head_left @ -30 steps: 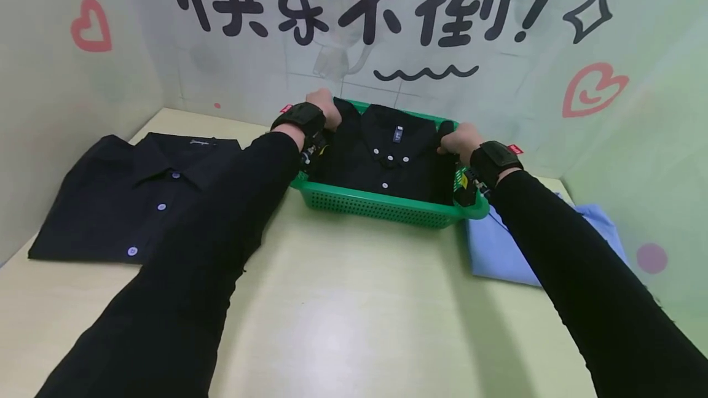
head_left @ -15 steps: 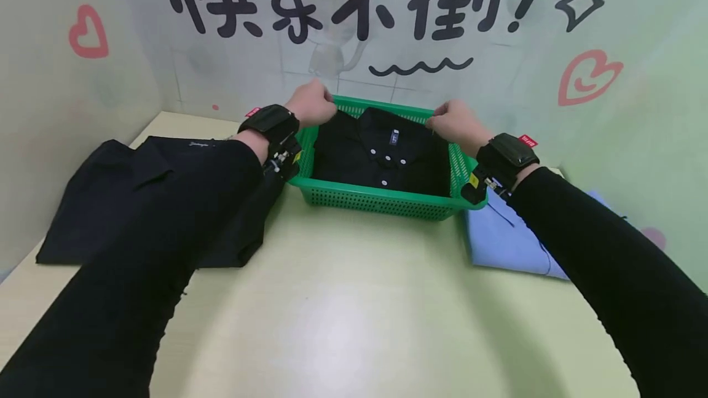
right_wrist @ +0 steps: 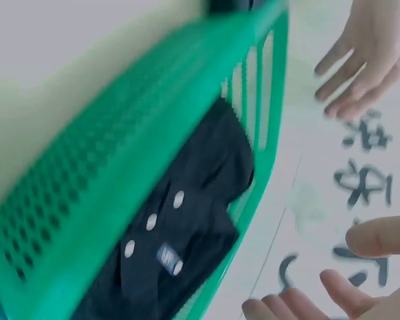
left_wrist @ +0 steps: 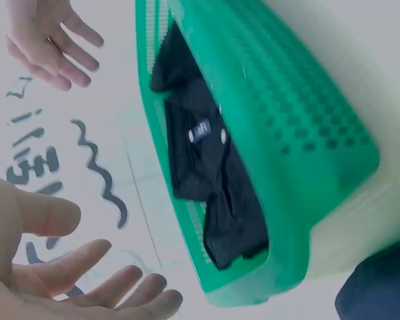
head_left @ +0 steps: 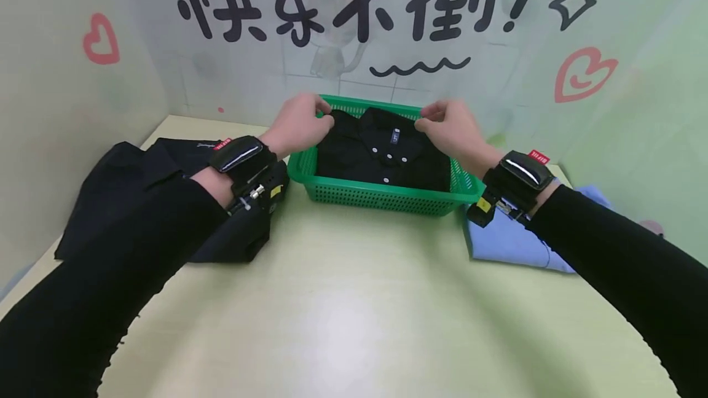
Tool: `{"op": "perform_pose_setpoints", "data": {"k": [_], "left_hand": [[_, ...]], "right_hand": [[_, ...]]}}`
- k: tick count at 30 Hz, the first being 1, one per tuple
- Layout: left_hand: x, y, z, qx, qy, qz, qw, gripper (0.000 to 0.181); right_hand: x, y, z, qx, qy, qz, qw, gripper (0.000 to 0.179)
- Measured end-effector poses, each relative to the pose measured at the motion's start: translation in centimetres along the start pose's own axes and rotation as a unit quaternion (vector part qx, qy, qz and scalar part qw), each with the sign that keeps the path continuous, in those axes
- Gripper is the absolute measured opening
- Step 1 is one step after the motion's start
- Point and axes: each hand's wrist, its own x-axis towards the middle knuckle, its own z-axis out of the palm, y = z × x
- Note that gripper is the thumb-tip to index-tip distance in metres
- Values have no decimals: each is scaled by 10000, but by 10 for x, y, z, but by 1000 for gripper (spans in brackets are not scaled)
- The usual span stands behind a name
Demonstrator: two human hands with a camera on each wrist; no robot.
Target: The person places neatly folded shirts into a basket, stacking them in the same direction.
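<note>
A black button-up shirt [head_left: 354, 149], neatly folded with its collar up front and pale buttons showing, lies inside a green plastic basket [head_left: 376, 193]. Above the basket's left side hovers my left hand [head_left: 301, 124]. My right hand [head_left: 455, 131] is over the right side. In the left wrist view the left hand's loose fingers [left_wrist: 87, 257] are apart from the thumb and hold nothing. The right wrist view likewise shows the right hand's fingers [right_wrist: 347, 293] spread beside the basket rim, with nothing between them and the thumb.
On the table [head_left: 343, 300], a dark folded shirt [head_left: 238, 241] lies left of the basket, partly under my left arm. A light blue folded garment [head_left: 503, 235] lies to the right, partly covered by my right arm. A printed wall [head_left: 243, 72] stands right behind the basket.
My hands have let go of the black shirt's shoulder edges and risen out of the basket. Both wrists have drawn back toward me, while the shirt stays in the basket.
</note>
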Motion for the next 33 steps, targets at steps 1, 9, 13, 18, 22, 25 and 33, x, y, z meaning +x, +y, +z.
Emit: {"op": "perform_pose_setpoints", "data": {"k": [1,9,13,18,22,25,33], "left_hand": [[-6,1,1,-7,39,44,10000,38],[-53,1,4,-330,319,227,9987,39],[-80,-8,3,-296,499,109,9983,40],[-117,-30,-1,-210,608,-273,9976,41],[-141,-59,-5,-244,759,-539,9954,43],[-153,-84,-7,-298,976,-725,9921,47],[-163,-132,-24,-593,1958,-1351,9695,52]], "right_hand": [[-6,-1,2,16,11,-62,10000,36],[-62,-11,21,1049,-77,-89,9944,44],[-88,-13,29,1690,-287,6,9852,43],[-110,-10,41,2429,-729,148,9672,37],[-118,-5,54,3100,-1227,479,9416,38],[-121,2,67,3788,-1584,681,9093,37],[-111,15,126,4902,-2462,1225,8271,40]]}}
